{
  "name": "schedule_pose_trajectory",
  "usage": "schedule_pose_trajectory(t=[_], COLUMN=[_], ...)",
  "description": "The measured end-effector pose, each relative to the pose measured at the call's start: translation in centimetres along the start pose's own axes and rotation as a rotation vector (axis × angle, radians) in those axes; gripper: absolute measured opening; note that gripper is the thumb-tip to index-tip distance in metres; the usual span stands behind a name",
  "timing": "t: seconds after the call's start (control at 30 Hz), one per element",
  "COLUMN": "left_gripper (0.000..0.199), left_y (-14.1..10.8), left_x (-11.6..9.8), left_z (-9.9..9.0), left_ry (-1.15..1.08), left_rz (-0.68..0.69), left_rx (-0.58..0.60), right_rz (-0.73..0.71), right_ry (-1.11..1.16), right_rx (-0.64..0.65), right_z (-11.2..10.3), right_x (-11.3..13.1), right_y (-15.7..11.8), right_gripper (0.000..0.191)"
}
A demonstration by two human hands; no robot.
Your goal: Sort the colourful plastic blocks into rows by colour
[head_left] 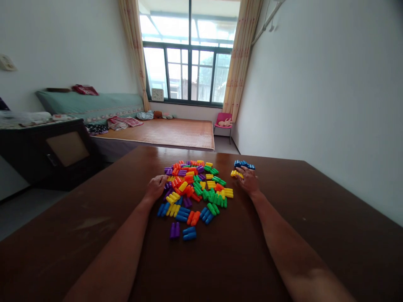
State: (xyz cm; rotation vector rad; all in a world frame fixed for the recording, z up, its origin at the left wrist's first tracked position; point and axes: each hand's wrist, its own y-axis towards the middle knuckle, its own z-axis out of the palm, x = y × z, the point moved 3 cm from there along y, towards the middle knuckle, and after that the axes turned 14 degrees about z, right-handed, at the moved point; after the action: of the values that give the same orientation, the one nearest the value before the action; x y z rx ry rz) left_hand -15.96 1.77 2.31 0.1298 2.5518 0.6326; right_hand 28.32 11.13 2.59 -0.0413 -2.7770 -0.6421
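Observation:
A loose pile of plastic pieces in green (208, 194), orange, yellow, purple and blue lies on the brown table (201, 268). My left hand (156, 187) rests at the pile's left edge with its fingers curled together; whether anything is inside them is hidden. To the right of the pile, my right hand (248, 180) has its fingers apart and reaches over a yellow piece (234, 173), beside a small group of blue pieces (244, 164). Nearer to me lie a purple piece (174, 230) and a blue piece (189, 233).
Beyond the table is a low bed (163, 132) with cloths on it. A dark cabinet (67, 147) stands at the left, and a pink chair (224, 118) is by the window. A white wall (321, 84) runs along the right.

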Motion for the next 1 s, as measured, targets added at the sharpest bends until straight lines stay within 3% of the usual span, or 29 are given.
schedule_pose_trajectory(t=[0.1,0.2,0.47,0.63,0.8,1.0], left_gripper=[0.048,0.047,0.045,0.043,0.041,0.044], left_y=[0.0,0.1,0.0,0.0,0.0,0.0], left_x=[0.1,0.2,0.3,0.2,0.2,0.4], left_z=[0.2,0.3,0.2,0.1,0.2,0.3], left_ry=[0.007,0.011,0.013,0.017,0.011,0.030], left_rz=[0.017,0.016,0.009,0.018,0.013,0.004], left_rx=[0.007,0.013,0.024,0.011,-0.003,0.022], right_rz=[-0.078,-0.116,-0.091,0.110,0.218,0.190], right_ry=[-0.085,-0.135,0.013,0.142,0.040,0.012], right_rx=[0.131,0.201,0.132,-0.058,0.090,0.144], right_z=[0.7,1.7,2.0,0.7,0.9,0.9], right_x=[1.4,1.0,-2.5,-4.6,-5.6,-4.8], right_y=[-0.6,-0.6,1.0,2.1,1.7,1.0], right_gripper=[0.046,0.047,0.043,0.044,0.044,0.044])
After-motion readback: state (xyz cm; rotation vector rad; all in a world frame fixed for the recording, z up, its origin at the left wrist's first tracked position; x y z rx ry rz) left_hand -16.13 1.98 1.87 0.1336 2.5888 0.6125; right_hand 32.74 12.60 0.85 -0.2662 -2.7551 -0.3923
